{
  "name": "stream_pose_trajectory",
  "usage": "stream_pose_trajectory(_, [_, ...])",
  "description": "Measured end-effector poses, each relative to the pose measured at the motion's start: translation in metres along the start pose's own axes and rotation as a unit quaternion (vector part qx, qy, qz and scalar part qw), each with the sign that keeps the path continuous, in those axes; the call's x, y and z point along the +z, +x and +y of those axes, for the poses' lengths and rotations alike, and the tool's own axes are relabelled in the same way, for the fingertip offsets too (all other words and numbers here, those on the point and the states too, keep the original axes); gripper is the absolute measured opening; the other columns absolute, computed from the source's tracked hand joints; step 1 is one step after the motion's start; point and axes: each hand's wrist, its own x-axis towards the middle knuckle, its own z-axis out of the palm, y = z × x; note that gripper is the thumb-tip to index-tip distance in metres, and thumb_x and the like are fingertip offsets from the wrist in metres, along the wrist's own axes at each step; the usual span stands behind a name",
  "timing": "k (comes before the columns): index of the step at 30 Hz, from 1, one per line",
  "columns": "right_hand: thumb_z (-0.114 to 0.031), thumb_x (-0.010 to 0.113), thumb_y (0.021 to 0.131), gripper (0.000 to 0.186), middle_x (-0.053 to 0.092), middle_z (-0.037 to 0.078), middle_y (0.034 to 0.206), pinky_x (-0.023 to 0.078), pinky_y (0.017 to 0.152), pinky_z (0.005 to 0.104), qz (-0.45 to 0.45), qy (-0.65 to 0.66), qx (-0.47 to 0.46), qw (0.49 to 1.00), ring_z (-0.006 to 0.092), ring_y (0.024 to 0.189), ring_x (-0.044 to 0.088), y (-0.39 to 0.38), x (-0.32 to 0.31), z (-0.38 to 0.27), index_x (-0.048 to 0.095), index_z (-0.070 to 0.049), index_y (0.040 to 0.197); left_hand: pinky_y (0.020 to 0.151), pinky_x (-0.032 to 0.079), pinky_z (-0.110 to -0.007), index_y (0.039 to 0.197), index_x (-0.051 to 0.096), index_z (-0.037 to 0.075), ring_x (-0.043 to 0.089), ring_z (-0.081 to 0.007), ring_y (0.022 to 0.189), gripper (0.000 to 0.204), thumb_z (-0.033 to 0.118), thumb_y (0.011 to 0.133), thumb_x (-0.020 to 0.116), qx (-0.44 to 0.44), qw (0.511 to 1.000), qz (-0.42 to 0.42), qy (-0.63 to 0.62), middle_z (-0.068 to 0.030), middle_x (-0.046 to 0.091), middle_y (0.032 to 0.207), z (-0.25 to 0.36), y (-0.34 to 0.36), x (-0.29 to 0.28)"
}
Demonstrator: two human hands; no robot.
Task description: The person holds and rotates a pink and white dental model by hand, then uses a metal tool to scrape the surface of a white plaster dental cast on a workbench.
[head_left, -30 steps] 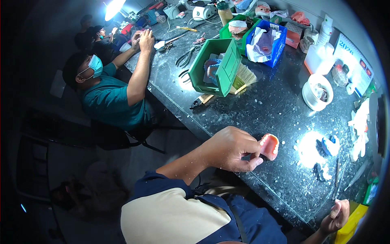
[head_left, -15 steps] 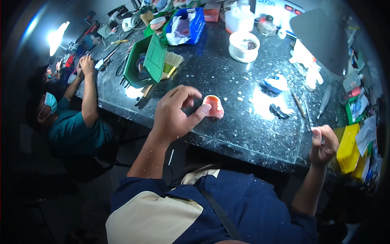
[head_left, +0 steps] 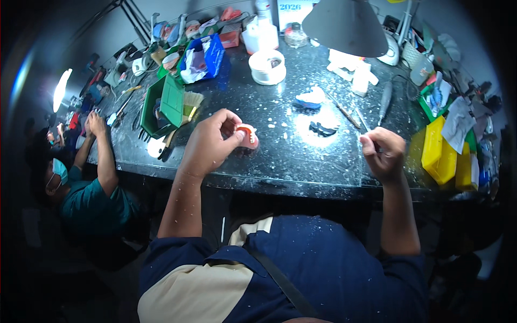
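Since the earlier frame the view has swung, carrying the scene leftward, and the forefinger of the left hand has drawn closer to a pink, horseshoe-shaped denture with white teeth. The denture lies at that hand's fingertips, on its right, apparently pinched between curled thumb and fingers; whether it also rests on the dark, white-speckled surface one cannot say. The right hand, fingers bunched against the thumb, is well apart from the denture but nearest a slender silver metal tool, whose long axis runs away and leftward from the fingertips; whether it is gripped one cannot tell. Counted: one denture; one silver tool; one slender brown tool, just left of it; one grey pen-shaped handpiece, beyond the right hand; one blue-and-white moulded piece and one jagged black piece, between the hands
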Motion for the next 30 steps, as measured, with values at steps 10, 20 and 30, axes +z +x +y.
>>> stream_pose_trajectory(10, [-0.054, 0.077, 0.104, 0.047, 0.079, 0.006, 0.08, 0.061, 0.068, 0.0388, -0.185, -0.095, 0.025, 0.978, 0.0249, 0.071, 0.08, 0.092, 0.01, -0.026, 0.077, -0.011, 0.124, 0.103, 0.058, -0.035, 0.134, 0.069, -0.001, 0.075, -0.0161, 0.112, 0.031, 0.01, 0.105, 0.077, 0.208, 0.974, -0.008, -0.091, -0.01, 0.079, 0.12, 0.057, 0.086, 0.012])
stream_pose_trajectory(20, [-0.035, 0.086, 0.098, 0.028, 0.079, 0.003, 0.081, 0.06, 0.064, 0.0382, -0.069, -0.015, 0.024, 0.997, 0.0233, 0.069, 0.078, 0.077, 0.063, 0.005, 0.078, -0.014, 0.115, 0.094, 0.059, -0.041, 0.124, 0.073, 0.003, 0.075, -0.0279, 0.101, 0.033, 0.008, 0.092, 0.08, 0.332, 0.937, 0.064, -0.091, -0.0144, 0.073, 0.112, 0.057, 0.097, 0.069])
stream_pose_trajectory(30, [-0.011, 0.088, 0.093, 0.029, 0.081, 0.008, 0.101, 0.064, 0.066, 0.0318, -0.016, 0.057, -0.007, 0.998, 0.0171, 0.072, 0.079, 0.076, 0.06, 0.016, 0.078, -0.01, 0.119, 0.11, 0.057, -0.041, 0.137, 0.071, 0.003, 0.073, -0.0268, 0.126, 0.056, 0.015, 0.087, 0.094, 0.324, 0.94, 0.032, -0.096, -0.0153, 0.074, 0.137, 0.041, 0.106, 0.057])
